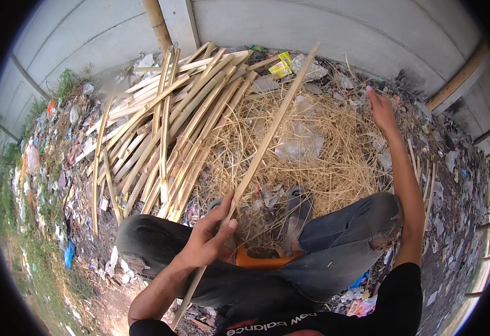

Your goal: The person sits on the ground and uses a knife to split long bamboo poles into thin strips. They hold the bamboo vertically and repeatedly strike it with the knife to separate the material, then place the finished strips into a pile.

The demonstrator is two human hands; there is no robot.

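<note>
A long pale bamboo strip (278, 120) runs slantwise from my lap up toward the far wall. My left hand (210, 229) is closed around its lower part, thumb on top, above my left thigh. Out to the far right, past my knee, my right hand (382, 111) is raised with its fingers curled in. Whatever it may hold is hidden or too thin to make out. It is well apart from the strip. Beneath the strip lies a heap of straw-coloured shavings (334, 173), in front of my sandalled feet.
A large pile of split bamboo strips (166, 123) lies at the left. Grey wall panels (323, 28) with bamboo posts stand behind. Litter (82, 190) covers the ground around me. An orange seat-like object (261, 261) shows between my legs, and more strips (428, 187) lie at the right.
</note>
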